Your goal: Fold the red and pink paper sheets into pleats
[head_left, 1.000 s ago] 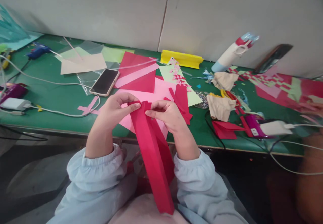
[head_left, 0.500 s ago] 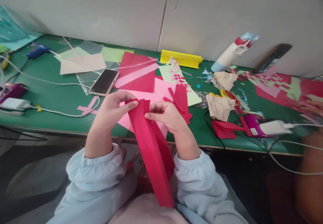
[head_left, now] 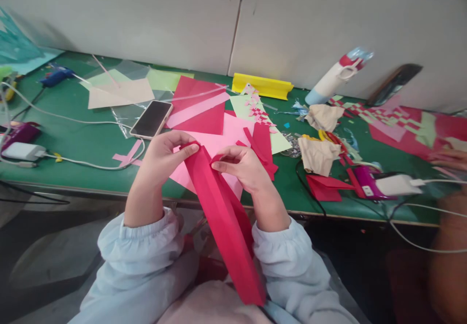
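Note:
A long folded sheet of red paper (head_left: 222, 222) hangs from my two hands at the table's front edge, its lower end reaching down toward my lap. My left hand (head_left: 168, 156) pinches its upper left corner between thumb and fingers. At the upper right edge, my right hand (head_left: 239, 163) grips the paper the same way, where a fold lies under the thumb. Under and beyond my hands lies a pink sheet (head_left: 207, 144). Cut red paper strips (head_left: 260, 144) rest on it, just past my right hand.
A phone (head_left: 151, 118) and white cables lie on the left. Behind are red sheets (head_left: 200, 100) and a yellow folded piece (head_left: 260, 86). To the right stand a bottle (head_left: 333, 78), beige cloth pieces (head_left: 319, 154) and a purple power strip (head_left: 365, 182). A co-worker's hand (head_left: 452, 159) shows at far right.
The paper's lower end has swung right. At the top, the edges between my hands have closed up, and my right hand now has the paper's edge bent over. Both hands have barely moved.

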Available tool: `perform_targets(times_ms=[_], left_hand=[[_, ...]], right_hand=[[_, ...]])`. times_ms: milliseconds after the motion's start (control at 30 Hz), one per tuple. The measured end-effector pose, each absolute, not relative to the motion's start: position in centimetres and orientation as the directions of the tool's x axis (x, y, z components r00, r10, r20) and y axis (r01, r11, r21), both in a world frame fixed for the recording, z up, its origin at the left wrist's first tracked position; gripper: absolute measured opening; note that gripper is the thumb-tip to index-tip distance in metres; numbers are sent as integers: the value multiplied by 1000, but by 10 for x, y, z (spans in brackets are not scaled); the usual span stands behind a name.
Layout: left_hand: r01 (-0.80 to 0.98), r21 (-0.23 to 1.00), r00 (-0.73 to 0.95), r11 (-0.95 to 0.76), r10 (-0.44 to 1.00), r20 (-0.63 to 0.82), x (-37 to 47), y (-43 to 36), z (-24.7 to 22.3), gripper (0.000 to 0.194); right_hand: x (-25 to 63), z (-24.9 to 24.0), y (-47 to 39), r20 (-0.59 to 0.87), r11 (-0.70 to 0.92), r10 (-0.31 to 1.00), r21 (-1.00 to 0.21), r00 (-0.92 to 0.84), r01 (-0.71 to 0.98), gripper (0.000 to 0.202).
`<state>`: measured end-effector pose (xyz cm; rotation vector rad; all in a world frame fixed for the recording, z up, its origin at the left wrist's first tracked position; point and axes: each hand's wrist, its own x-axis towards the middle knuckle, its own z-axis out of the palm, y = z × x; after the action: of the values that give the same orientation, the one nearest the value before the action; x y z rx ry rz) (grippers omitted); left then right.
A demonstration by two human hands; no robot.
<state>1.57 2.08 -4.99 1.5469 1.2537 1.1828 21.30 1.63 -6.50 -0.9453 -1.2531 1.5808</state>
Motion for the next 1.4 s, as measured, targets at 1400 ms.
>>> perform_targets(times_ms=[1400], left_hand=[[114, 991, 260, 75, 960, -102, 39, 16, -48, 32]], right_hand=[[217, -67, 25, -20, -28, 998, -989, -61, -146, 35]])
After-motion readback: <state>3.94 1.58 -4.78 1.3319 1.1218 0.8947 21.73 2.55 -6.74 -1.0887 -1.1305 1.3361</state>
